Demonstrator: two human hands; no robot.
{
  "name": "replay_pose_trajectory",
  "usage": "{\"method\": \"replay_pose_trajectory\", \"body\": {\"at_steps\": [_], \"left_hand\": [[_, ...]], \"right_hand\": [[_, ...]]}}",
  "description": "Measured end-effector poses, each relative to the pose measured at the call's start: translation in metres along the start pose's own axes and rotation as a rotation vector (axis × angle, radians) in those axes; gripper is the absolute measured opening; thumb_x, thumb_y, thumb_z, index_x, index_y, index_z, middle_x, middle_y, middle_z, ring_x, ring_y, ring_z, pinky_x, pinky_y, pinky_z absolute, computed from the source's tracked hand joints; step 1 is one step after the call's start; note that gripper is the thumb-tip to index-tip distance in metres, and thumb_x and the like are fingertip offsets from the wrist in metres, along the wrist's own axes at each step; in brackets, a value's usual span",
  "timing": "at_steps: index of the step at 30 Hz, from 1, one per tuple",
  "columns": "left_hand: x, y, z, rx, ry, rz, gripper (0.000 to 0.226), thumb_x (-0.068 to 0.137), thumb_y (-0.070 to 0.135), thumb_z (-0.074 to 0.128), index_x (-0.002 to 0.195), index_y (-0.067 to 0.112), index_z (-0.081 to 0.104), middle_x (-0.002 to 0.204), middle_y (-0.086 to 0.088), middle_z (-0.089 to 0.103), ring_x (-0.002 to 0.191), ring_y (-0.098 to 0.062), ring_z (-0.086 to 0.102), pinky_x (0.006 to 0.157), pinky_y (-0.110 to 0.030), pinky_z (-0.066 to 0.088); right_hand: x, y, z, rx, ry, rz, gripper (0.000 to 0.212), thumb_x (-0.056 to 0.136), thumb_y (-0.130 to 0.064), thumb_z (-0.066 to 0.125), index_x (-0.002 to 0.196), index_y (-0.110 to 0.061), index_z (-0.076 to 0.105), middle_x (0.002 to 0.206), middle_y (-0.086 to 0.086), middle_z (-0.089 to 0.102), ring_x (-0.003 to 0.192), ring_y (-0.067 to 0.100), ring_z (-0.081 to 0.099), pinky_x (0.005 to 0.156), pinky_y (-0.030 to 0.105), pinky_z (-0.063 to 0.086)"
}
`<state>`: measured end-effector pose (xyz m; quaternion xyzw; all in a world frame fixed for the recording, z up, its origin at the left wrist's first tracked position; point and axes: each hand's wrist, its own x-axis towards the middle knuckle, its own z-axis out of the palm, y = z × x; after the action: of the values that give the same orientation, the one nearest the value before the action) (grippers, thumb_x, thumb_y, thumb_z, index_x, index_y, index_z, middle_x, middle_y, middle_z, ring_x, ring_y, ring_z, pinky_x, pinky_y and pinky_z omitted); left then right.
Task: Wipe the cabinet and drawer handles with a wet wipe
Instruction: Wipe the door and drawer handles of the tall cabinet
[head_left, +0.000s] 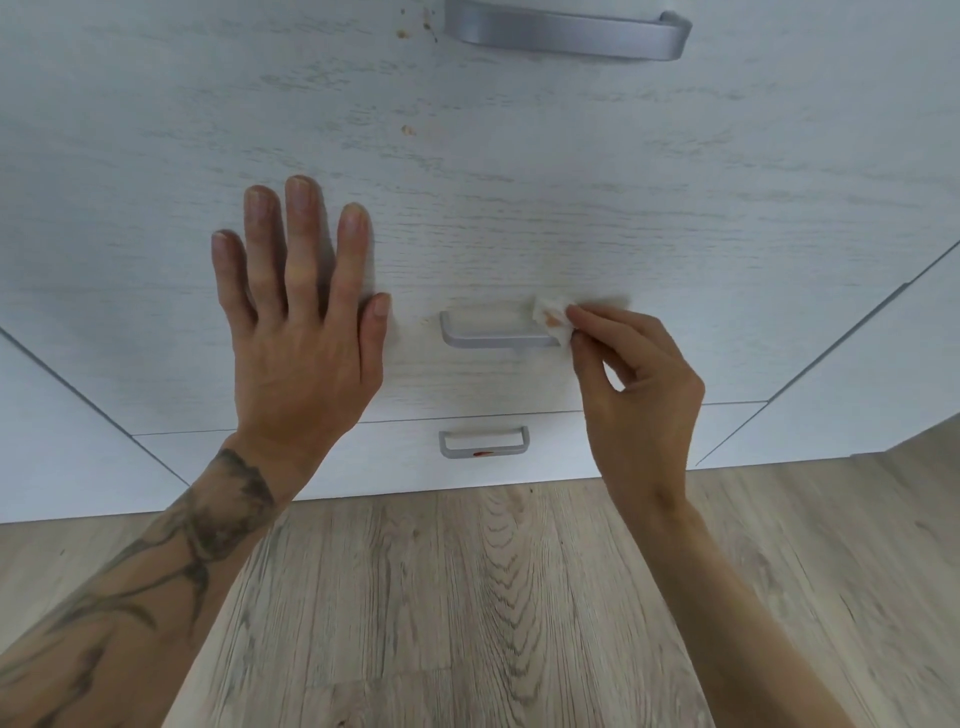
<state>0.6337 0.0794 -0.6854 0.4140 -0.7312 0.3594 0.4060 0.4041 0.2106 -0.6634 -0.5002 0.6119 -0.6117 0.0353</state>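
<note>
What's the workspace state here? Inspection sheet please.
Surface: pale wood-grain drawer front, brown specks near its top; a stained patch behind the middle handle.
Job's things: wet wipe, orange-stained, pressed on the right end of the middle handle. Top handle looks clean. Bottom handle has a red smear on its lower edge.
Clutter: nothing seen.
Hands: left hand flat and open on the drawer front; right hand pinching the wipe.
Cables: nothing seen.
Surroundings: wood-look plank floor; plain white cabinet panels either side.
</note>
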Motion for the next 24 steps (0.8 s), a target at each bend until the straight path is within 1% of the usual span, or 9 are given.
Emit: {"method": "replay_pose_trajectory", "body": {"at_steps": [2,4,7,10,15,18,19,22,24], "left_hand": [[0.001,0.0,0.001,0.004,0.004,-0.002,0.077,0.113,0.036,0.042,0.169,0.01,-0.003,0.165,-0.029,0.014,0.151,-0.053,0.013,0.132,-0.055,-0.004],[-0.001,0.001,0.002,0.02,0.007,-0.001,0.078,0.112,0.036,0.041,0.169,0.01,-0.004,0.165,-0.029,0.014,0.151,-0.053,0.014,0.132,-0.055,-0.004],[-0.005,0.002,0.003,0.023,0.013,-0.007,0.077,0.112,0.037,0.04,0.169,0.01,-0.004,0.165,-0.029,0.014,0.151,-0.053,0.013,0.132,-0.055,-0.004],[-0.002,0.002,0.005,0.018,0.012,-0.008,0.076,0.113,0.038,0.039,0.169,0.01,-0.003,0.165,-0.029,0.013,0.152,-0.053,0.013,0.132,-0.056,-0.003],[-0.003,0.001,0.004,0.02,0.01,-0.009,0.077,0.112,0.038,0.042,0.169,0.01,-0.002,0.166,-0.028,0.013,0.152,-0.053,0.013,0.132,-0.055,-0.004],[-0.002,0.0,0.004,0.024,0.011,-0.008,0.077,0.112,0.038,0.041,0.169,0.01,-0.003,0.166,-0.028,0.012,0.153,-0.052,0.011,0.132,-0.055,-0.004],[-0.002,0.0,0.004,0.023,0.009,-0.009,0.077,0.112,0.038,0.041,0.169,0.01,-0.002,0.166,-0.028,0.013,0.153,-0.052,0.011,0.132,-0.055,-0.003],[-0.002,0.001,0.004,0.005,0.007,-0.007,0.076,0.112,0.037,0.042,0.169,0.01,-0.001,0.166,-0.029,0.015,0.153,-0.052,0.012,0.132,-0.056,-0.002],[-0.002,0.001,0.003,0.008,0.0,-0.009,0.077,0.113,0.038,0.04,0.169,0.011,-0.004,0.166,-0.028,0.013,0.153,-0.051,0.01,0.132,-0.056,-0.003]], "right_hand": [[-0.002,-0.001,0.0,0.03,0.02,0.03,0.024,0.097,0.0,0.072,0.109,-0.018,0.082,0.11,-0.005,0.074,0.106,0.012,0.073,0.096,0.027,0.059],[-0.007,0.0,-0.002,0.03,0.017,0.029,0.024,0.096,0.0,0.073,0.107,-0.02,0.082,0.108,-0.006,0.074,0.104,0.013,0.074,0.094,0.026,0.06],[-0.01,0.001,-0.004,0.009,-0.015,0.009,0.023,0.097,-0.001,0.073,0.109,-0.019,0.081,0.109,-0.005,0.074,0.104,0.012,0.073,0.094,0.024,0.059],[-0.005,0.0,-0.002,0.033,0.014,0.038,0.023,0.097,0.001,0.072,0.11,-0.015,0.082,0.111,-0.003,0.074,0.106,0.012,0.073,0.096,0.028,0.06],[-0.021,-0.001,-0.005,-0.083,0.004,-0.106,0.018,0.094,-0.001,0.077,0.107,-0.011,0.082,0.107,-0.001,0.074,0.102,0.009,0.072,0.091,0.023,0.059],[-0.01,0.002,-0.006,-0.011,0.014,-0.064,0.021,0.095,-0.004,0.078,0.114,-0.011,0.08,0.114,0.002,0.072,0.104,0.014,0.072,0.094,0.03,0.06],[-0.007,0.004,-0.005,-0.009,0.001,-0.068,0.022,0.095,-0.005,0.078,0.115,-0.011,0.08,0.115,0.003,0.072,0.104,0.014,0.073,0.094,0.03,0.06],[-0.01,0.007,-0.007,-0.084,-0.026,-0.137,0.02,0.093,-0.006,0.08,0.113,-0.009,0.081,0.108,0.002,0.073,0.1,0.008,0.071,0.09,0.02,0.058],[-0.013,0.009,-0.008,-0.122,-0.039,-0.231,0.019,0.091,-0.003,0.081,0.109,-0.008,0.081,0.105,0.003,0.074,0.1,0.005,0.07,0.089,0.015,0.055]]}}
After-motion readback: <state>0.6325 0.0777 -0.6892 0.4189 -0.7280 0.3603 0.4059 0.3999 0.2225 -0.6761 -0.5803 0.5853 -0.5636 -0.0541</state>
